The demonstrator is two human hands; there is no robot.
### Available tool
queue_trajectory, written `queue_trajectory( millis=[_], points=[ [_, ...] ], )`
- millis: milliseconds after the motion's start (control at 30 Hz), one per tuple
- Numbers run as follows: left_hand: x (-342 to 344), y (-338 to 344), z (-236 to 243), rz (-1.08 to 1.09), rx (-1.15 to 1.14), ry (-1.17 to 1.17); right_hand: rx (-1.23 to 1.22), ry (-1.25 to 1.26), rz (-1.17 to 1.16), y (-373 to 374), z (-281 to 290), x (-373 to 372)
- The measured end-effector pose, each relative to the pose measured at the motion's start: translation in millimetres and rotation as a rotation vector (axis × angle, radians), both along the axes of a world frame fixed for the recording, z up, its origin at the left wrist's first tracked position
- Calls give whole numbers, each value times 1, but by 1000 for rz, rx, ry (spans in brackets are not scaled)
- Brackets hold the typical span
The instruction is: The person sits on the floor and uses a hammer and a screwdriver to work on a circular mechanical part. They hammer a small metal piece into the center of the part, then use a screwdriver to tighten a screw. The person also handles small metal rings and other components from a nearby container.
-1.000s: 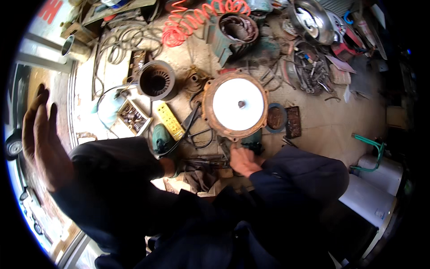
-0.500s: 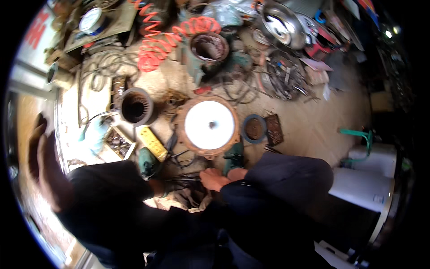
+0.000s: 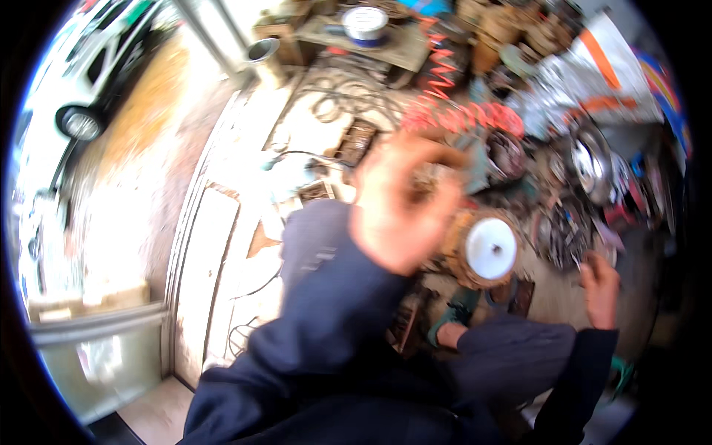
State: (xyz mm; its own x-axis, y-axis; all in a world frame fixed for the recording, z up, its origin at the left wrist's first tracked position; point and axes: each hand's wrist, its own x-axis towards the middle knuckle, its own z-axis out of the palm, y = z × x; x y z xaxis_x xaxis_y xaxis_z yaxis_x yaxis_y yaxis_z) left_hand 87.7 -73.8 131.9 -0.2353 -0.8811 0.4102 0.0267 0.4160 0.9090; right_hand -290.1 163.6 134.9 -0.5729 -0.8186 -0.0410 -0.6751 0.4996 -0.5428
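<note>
Disc (image 3: 489, 259), white, right of frame centre; my left hand (image 3: 391, 211) blurred mid-frame, my right hand (image 3: 601, 291) further right; whether either grips, I cannot tell.

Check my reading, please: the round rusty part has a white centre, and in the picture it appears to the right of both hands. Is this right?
Not right of both: in the head view, the round rusty part with a white centre appears between the left hand and the right hand.
</note>
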Motion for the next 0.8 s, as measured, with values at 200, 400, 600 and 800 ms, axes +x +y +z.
queue_trajectory(
  millis=[200, 400, 600, 800],
  points=[
    [-56, 46, -6, -128, -77, 35, -82, -170, -245, 23, -75, -96],
    [-89, 68, -9, -279, 26, 1, -94, -146, -74, -13, -67, -68],
    [-94, 68, -9, -378, 63, -53, -29, -174, -43, -29, -58, -53],
    [-84, 61, -10, -355, 28, -90, -43, -30, 28, -23, -74, -70]
  ],
)
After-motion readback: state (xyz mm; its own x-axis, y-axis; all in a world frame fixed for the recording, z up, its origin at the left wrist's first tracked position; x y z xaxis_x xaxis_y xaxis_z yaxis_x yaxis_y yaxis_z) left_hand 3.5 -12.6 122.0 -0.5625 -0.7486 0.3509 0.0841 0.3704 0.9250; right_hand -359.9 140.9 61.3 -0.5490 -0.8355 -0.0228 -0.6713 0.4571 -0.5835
